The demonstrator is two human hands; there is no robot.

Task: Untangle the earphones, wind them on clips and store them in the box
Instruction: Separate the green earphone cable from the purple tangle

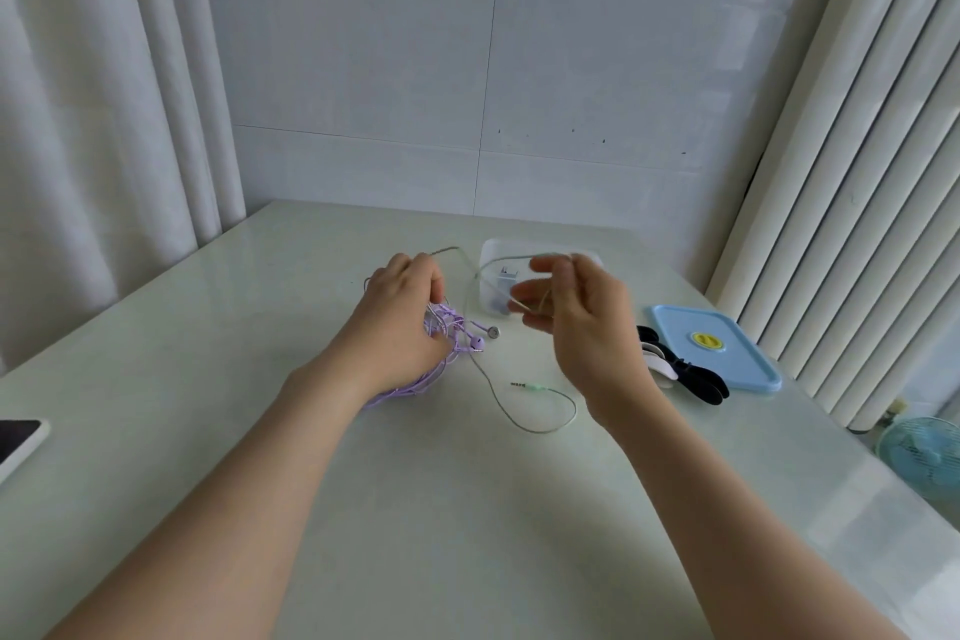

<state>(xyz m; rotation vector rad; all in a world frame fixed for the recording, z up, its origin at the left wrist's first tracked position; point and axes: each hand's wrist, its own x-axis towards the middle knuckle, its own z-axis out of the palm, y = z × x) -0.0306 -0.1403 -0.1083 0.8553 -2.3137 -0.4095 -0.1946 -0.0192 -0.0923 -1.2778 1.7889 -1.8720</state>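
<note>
A tangle of purple earphones lies on the pale table, partly under my left hand, whose fingers curl round the bundle. A pale green earphone cable runs from that bundle in a loop over the table, its plug lying free. My right hand is raised above the table and pinches an upper stretch of the green cable. Behind my hands stands the clear plastic box with a small white item inside. Black and white winding clips lie to the right.
The box's blue lid lies at the right beside the clips. A phone or tablet sits at the table's left edge. Curtains hang on the left, a white radiator stands on the right, and a small fan is on the floor.
</note>
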